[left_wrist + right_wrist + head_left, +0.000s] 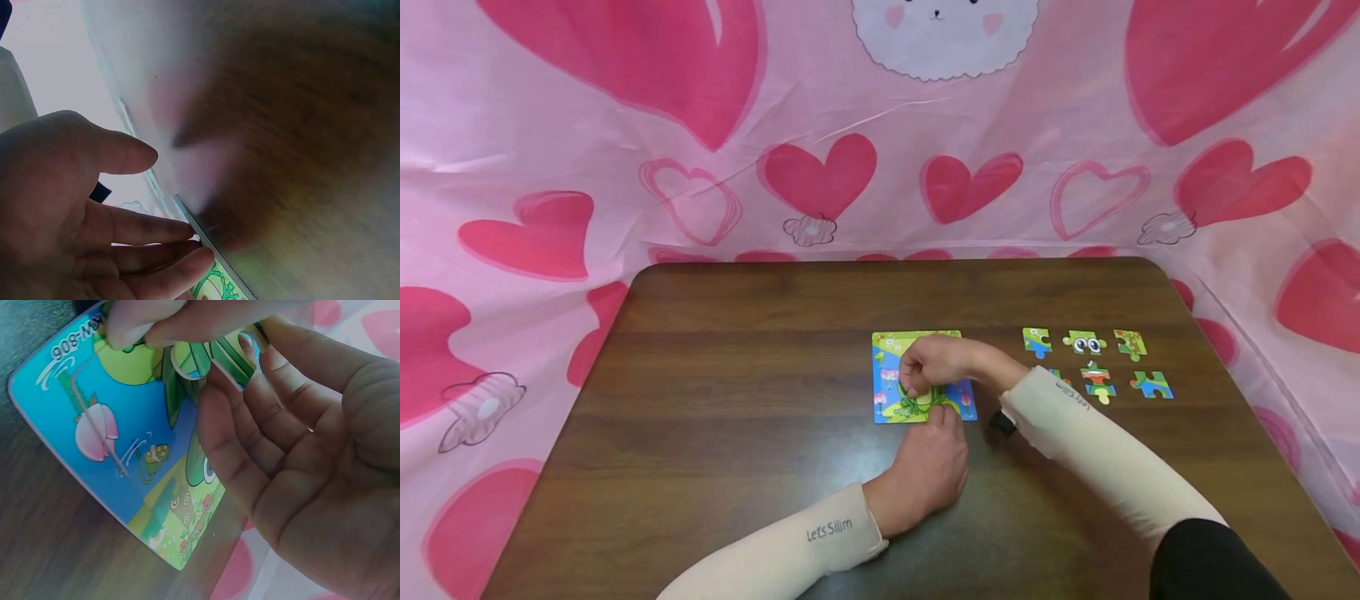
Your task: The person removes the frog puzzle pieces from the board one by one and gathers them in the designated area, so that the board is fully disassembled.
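A square puzzle board (881, 358) with a blue, green and yellow picture lies right of the table's middle. My right hand (936, 364) is over the board, covering part of it. In the right wrist view its thumb and fingers pinch a puzzle piece (234, 359) with green leaves, tilted up from the board. My left hand (931, 467) is at the board's near edge, with fingertips resting on it. The left wrist view shows the left thumb apart from the fingers (169, 275), which lie at the board's rim.
Several loose puzzle pieces lie in two rows to the board's right, among them one with two eyes (1084, 342) and a blue-green one (1152, 385). My right forearm partly covers another piece. A pink heart-print cloth (895, 108) hangs behind the brown table (737, 358).
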The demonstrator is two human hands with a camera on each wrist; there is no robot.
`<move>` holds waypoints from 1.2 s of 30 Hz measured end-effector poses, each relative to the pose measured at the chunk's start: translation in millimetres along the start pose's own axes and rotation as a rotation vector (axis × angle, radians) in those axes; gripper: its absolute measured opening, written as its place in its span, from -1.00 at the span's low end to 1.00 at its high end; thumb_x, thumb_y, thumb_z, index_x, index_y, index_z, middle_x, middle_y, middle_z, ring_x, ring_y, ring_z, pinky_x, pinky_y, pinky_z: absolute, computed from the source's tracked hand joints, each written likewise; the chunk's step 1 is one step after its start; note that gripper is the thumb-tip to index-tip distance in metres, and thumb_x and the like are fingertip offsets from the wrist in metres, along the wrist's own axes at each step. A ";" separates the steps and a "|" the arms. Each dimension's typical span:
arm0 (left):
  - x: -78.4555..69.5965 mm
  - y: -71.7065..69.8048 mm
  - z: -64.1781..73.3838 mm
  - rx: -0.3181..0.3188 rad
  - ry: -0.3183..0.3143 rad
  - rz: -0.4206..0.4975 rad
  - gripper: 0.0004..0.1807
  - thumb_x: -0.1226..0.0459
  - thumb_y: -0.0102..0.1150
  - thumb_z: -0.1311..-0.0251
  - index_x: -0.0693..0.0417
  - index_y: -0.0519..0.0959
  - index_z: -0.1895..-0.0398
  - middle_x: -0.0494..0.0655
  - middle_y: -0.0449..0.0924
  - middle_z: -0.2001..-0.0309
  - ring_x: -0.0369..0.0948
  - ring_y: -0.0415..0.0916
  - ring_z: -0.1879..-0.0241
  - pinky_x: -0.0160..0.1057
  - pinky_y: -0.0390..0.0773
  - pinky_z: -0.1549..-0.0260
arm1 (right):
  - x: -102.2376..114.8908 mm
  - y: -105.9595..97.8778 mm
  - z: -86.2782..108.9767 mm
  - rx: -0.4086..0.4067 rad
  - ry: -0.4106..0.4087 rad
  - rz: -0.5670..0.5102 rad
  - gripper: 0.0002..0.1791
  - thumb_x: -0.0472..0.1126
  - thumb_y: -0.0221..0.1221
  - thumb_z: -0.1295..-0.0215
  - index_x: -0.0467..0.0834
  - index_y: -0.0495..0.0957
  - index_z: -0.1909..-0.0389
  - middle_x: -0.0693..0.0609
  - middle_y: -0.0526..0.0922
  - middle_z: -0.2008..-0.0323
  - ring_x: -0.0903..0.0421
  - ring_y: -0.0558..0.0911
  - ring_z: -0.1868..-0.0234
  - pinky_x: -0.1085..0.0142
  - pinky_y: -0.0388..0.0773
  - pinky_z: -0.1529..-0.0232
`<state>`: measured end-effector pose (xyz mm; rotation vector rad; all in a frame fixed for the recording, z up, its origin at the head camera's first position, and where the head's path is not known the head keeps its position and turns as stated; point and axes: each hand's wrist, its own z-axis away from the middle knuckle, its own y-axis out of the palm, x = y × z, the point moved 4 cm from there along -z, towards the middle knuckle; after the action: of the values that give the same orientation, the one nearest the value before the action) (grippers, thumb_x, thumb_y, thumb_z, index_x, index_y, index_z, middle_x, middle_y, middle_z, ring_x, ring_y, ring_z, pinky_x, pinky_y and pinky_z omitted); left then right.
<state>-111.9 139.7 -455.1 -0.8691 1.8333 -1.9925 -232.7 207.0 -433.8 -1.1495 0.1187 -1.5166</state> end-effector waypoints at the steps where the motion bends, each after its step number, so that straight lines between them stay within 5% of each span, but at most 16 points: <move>1: 0.5 0.2 -0.2 0.011 0.004 0.006 -0.48 -0.08 0.01 -0.40 0.17 0.62 -0.05 -0.02 0.59 0.01 -0.19 0.46 0.14 -0.41 0.50 0.54 | -0.1 0.3 0.1 0.006 0.001 -0.008 -0.94 -0.33 0.28 -0.26 -0.11 0.64 0.35 0.12 0.59 0.50 0.17 0.51 0.44 0.35 0.47 0.32; 16: 1.2 -0.5 1.6 -0.022 0.014 -0.009 -0.51 -0.06 0.02 -0.39 0.17 0.63 0.00 -0.03 0.57 0.05 -0.18 0.44 0.13 -0.40 0.49 0.48 | -0.5 -2.8 4.2 0.030 -0.051 -0.092 -0.91 -0.41 0.21 -0.31 -0.20 0.61 0.22 0.05 0.55 0.53 0.17 0.43 0.52 0.37 0.43 0.39; 26: -1.9 -0.3 4.3 -0.128 -0.021 -0.052 -0.55 -0.09 0.11 -0.28 0.08 0.65 0.11 -0.07 0.57 0.12 -0.18 0.42 0.17 -0.39 0.42 0.58 | -8.3 -15.7 8.9 -0.011 -0.093 -0.183 -0.86 -0.41 0.17 -0.36 -0.26 0.61 0.11 0.01 0.64 0.42 0.16 0.41 0.48 0.33 0.41 0.37; 36: 0.2 0.5 4.1 -0.072 -0.010 -0.020 -0.51 -0.09 0.07 -0.34 0.14 0.63 0.02 -0.05 0.57 0.11 -0.20 0.45 0.19 -0.38 0.47 0.54 | -9.5 -26.3 16.1 -0.020 -0.097 -0.219 -0.84 -0.31 0.20 -0.39 -0.22 0.61 0.06 0.02 0.70 0.30 0.13 0.49 0.36 0.14 0.54 0.28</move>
<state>-109.7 136.3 -455.5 -0.9200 1.9091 -1.9410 -241.4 231.3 -414.4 -1.2823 -0.0605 -1.6504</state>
